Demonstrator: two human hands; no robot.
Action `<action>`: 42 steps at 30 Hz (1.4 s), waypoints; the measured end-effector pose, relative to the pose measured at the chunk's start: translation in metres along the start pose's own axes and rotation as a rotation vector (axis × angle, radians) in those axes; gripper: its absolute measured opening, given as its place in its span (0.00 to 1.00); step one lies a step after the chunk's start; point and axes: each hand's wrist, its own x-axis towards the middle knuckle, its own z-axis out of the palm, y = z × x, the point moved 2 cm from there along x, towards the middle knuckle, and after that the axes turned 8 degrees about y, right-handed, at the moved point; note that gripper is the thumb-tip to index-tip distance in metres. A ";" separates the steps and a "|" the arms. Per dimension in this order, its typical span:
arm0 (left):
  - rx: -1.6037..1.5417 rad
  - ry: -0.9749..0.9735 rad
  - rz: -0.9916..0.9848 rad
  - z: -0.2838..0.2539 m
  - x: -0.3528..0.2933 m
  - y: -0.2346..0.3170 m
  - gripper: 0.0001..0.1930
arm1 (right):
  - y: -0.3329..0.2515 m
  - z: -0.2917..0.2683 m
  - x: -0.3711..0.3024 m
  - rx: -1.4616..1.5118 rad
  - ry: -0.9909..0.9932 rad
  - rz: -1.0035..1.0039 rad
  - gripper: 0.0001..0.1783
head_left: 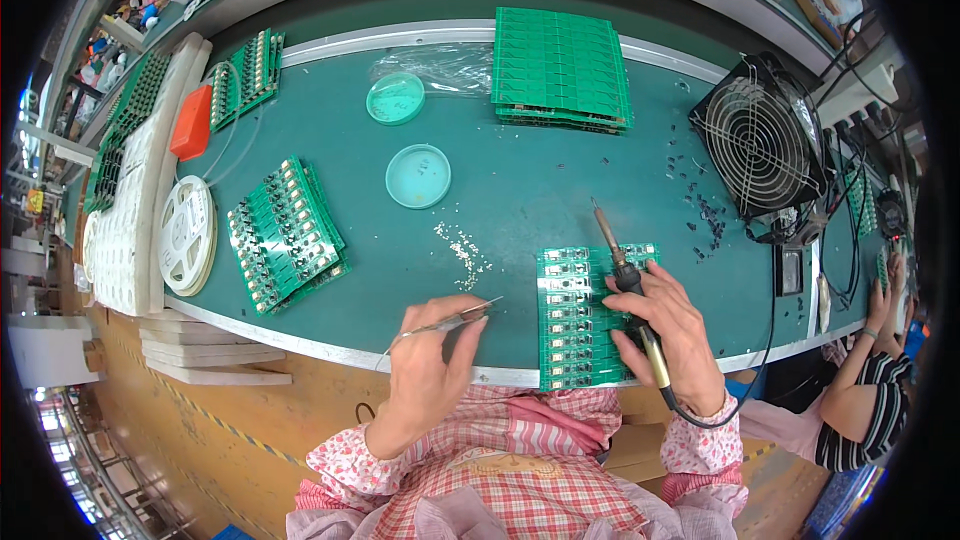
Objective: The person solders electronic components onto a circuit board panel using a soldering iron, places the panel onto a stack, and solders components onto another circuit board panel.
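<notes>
My left hand [425, 370] is closed on a pair of metal tweezers [440, 324], tips pointing right toward the board. My right hand [682, 332] grips a soldering iron [627, 278], its tip pointing up and away, raised past the far edge of a green circuit board panel [567, 340]. That panel lies at the table's front edge, rows of small parts along its left side; my right fingers rest over its right part. Scattered tiny white components [465, 255] lie just beyond the tweezers. Whether the tweezers hold a component is too small to tell.
Two shallow round dishes [418, 177] sit beyond the components. Stacked green boards [560, 65] stand at the back, more boards [285, 235] at left beside a white reel [187, 235] and a red box [192, 123]. At right are a fan [757, 140], dark bits, cables and a co-worker's arm [855, 370].
</notes>
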 end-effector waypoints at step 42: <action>0.084 0.014 0.154 0.013 0.002 0.005 0.06 | -0.011 0.032 -0.033 -0.096 0.284 0.064 0.25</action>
